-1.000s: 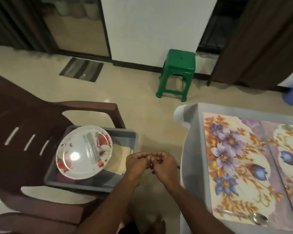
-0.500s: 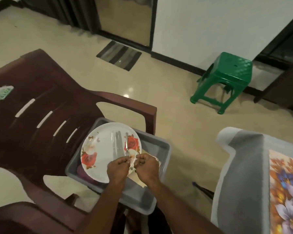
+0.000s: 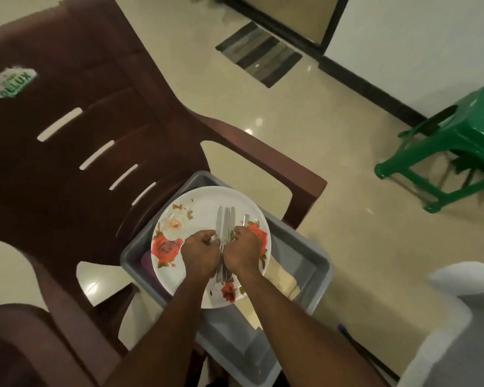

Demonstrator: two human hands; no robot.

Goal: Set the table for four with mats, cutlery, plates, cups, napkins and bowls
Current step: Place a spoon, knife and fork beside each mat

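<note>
Hands meet over a flowered plate (image 3: 179, 219) lying on a grey tub (image 3: 305, 255) on a brown chair (image 3: 67, 163). Left hand (image 3: 200, 254) and right hand (image 3: 243, 251) each curl their fingers in a pinching grip on knives (image 3: 224, 222) lying side by side on the plate, while a green stool (image 3: 458, 146) stands on the floor well apart.

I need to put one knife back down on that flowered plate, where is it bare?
Bare white lies on the plate along its far-left rim, between the pale flower and the cutlery, and a thin strip beyond the cutlery tips. The middle is crowded: the left hand and right hand meet over the cutlery.
</note>
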